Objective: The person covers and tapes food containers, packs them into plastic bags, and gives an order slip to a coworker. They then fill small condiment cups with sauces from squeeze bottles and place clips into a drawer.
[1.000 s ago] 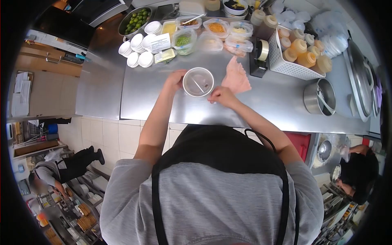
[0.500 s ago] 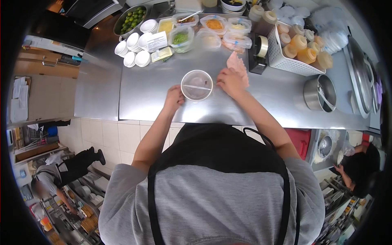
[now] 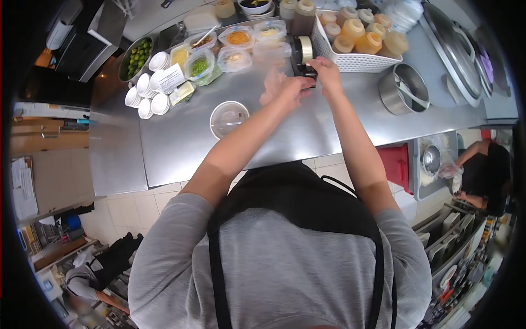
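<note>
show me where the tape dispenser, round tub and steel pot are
Tape dispenser (image 3: pixel 297 56), head view: on its black side.
Round tub (image 3: pixel 227 115), head view: middle of its top.
Steel pot (image 3: pixel 388 95), head view: on its outer wall.

container (image 3: pixel 226 115): lower side partly behind left forearm (image 3: pixel 235 147) | tape dispenser (image 3: pixel 297 57): partly hidden | label (image 3: pixel 171 78): print unreadably small

Black tape dispenser (image 3: pixel 296 59), pale yellow roll (image 3: pixel 306 48), pink sheet (image 3: pixel 272 86), white basket (image 3: pixel 359 63) patterned with small holes

Green fruit (image 3: pixel 140 56) in a bowl (image 3: pixel 124 70), bottles (image 3: pixel 367 43) in a white basket (image 3: pixel 361 64), metal pot (image 3: pixel 393 99) nearby
</note>
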The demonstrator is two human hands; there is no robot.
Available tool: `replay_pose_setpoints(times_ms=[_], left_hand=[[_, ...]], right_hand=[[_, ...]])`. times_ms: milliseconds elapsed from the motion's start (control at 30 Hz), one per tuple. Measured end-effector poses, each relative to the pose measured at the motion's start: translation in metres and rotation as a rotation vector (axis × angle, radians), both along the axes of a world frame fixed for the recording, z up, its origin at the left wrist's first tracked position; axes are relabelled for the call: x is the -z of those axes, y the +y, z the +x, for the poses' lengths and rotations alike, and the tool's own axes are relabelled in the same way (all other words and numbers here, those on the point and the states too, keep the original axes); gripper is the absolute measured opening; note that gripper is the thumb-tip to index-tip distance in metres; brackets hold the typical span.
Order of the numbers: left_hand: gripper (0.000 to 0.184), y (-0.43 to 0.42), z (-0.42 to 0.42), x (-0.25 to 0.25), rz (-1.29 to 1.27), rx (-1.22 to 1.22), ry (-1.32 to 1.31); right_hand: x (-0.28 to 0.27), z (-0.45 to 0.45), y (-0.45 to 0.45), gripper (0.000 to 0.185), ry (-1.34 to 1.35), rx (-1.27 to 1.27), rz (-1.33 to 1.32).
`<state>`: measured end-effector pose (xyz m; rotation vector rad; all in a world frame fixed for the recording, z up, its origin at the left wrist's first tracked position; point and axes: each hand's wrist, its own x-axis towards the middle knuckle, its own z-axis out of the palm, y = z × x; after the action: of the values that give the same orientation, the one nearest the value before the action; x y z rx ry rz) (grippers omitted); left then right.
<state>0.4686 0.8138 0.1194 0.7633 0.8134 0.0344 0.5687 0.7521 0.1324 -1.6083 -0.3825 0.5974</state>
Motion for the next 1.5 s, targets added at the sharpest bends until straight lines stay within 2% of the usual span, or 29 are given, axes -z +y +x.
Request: replay_pose_setpoints(times_ms=[33, 100, 133, 267, 333, 367, 433, 467, 500, 533, 567, 600, 633, 700, 800, 867, 1000, 1067, 1100, 1167, 1200, 1333, 1400, 1433, 1500], left_hand=[[0.022, 0.000, 0.006, 0.009, -0.004, 0.016, 0.002], [0.024, 0.003, 0.010, 0.040, 0.014, -0.013, -0.209], [0.029, 0.009, 0.011, 0.051, -0.062, 0.019, -0.204], [0.034, 0.007, 0.011, 0.025, -0.096, 0.035, -0.112], [0.033, 0.002, 0.010, 0.028, 0.380, 0.163, 0.019], [0.033, 0.002, 0.009, 0.026, 0.380, 0.167, 0.021], [0.025, 0.007, 0.014, 0.020, 1.179, 0.447, 0.256], [0.025, 0.016, 0.016, 0.046, 1.179, 0.443, 0.261], [0.019, 0.031, 0.018, 0.094, 1.427, 0.311, 0.166], [0.012, 0.044, 0.018, 0.118, 1.674, 0.169, 0.064], [0.012, 0.056, 0.009, 0.098, 1.680, 0.161, 0.076], [0.011, 0.067, -0.007, 0.058, 1.698, 0.277, 0.045], [0.009, 0.078, -0.028, 0.020, 1.709, 0.394, 0.017], [0.013, 0.095, -0.076, -0.035, 0.699, 0.029, -0.059], [0.015, 0.118, -0.141, -0.061, 0.670, -0.089, -0.028], [0.015, 0.132, -0.173, -0.048, 0.654, -0.201, 0.065], [0.015, 0.151, -0.201, -0.003, 0.715, -0.226, 0.179], [0.014, 0.148, -0.202, 0.015, 0.761, -0.123, 0.376], [0.014, 0.146, -0.204, 0.028, 0.757, -0.133, 0.378], [0.014, 0.142, -0.204, 0.044, 0.488, 0.020, 0.262], [0.014, 0.140, -0.203, 0.047, 0.487, 0.014, 0.263], [0.011, 0.141, -0.208, 0.065, 0.446, 0.030, 0.318], [0.009, 0.144, -0.209, 0.077, 0.470, 0.065, 0.328], [0.009, 0.145, -0.210, 0.083, 0.487, 0.068, 0.306], [0.009, 0.145, -0.210, 0.086, 0.506, 0.071, 0.283]], right_hand=[[-0.014, -0.013, -0.014, 0.018, -0.047, 0.026, 0.049], [-0.030, -0.048, -0.059, 0.019, 0.129, -0.024, 0.155], [-0.021, -0.064, -0.084, 0.019, 0.083, -0.050, 0.117], [-0.021, -0.132, -0.173, 0.016, 0.047, -0.198, -0.111], [-0.005, -0.143, -0.188, 0.013, 0.101, -0.169, -0.097], [-0.003, -0.142, -0.188, 0.013, 0.105, -0.166, -0.096], [0.000, -0.132, -0.181, 0.012, -0.001, -0.213, -0.158], [0.000, -0.131, -0.177, 0.009, -0.041, -0.210, -0.164], [0.002, -0.131, -0.175, 0.009, -0.042, -0.222, -0.160], [0.006, -0.130, -0.170, 0.009, -0.009, -0.233, -0.120], [0.008, -0.129, -0.165, 0.009, 0.026, -0.245, -0.081], [0.007, -0.131, -0.159, 0.009, 0.033, -0.262, -0.080], [0.002, -0.134, -0.150, 0.011, 0.065, -0.329, -0.057], [0.002, -0.144, -0.128, 0.013, 0.102, -0.408, -0.030], [0.005, -0.164, -0.087, 0.019, 0.035, -0.577, 0.072], [0.006, -0.176, -0.063, 0.021, 0.127, -0.649, 0.001], [0.045, -0.184, -0.033, 0.023, 0.037, -0.787, -0.021], [0.057, -0.180, -0.020, 0.020, -0.113, -0.886, -0.237], [0.054, -0.179, -0.013, 0.020, -0.115, -0.896, -0.239], [0.051, -0.178, -0.001, 0.021, -0.238, -0.829, -0.196], [0.052, -0.175, 0.005, 0.023, -0.327, -0.852, -0.199], [0.061, -0.169, 0.020, 0.026, -0.154, -0.879, -0.350], [0.065, -0.167, 0.020, 0.041, -0.483, -0.842, -0.477], [0.073, -0.166, 0.020, 0.041, -0.483, -0.844, -0.480], [0.086, -0.166, 0.022, 0.049, -0.786, -0.761, -0.377]])
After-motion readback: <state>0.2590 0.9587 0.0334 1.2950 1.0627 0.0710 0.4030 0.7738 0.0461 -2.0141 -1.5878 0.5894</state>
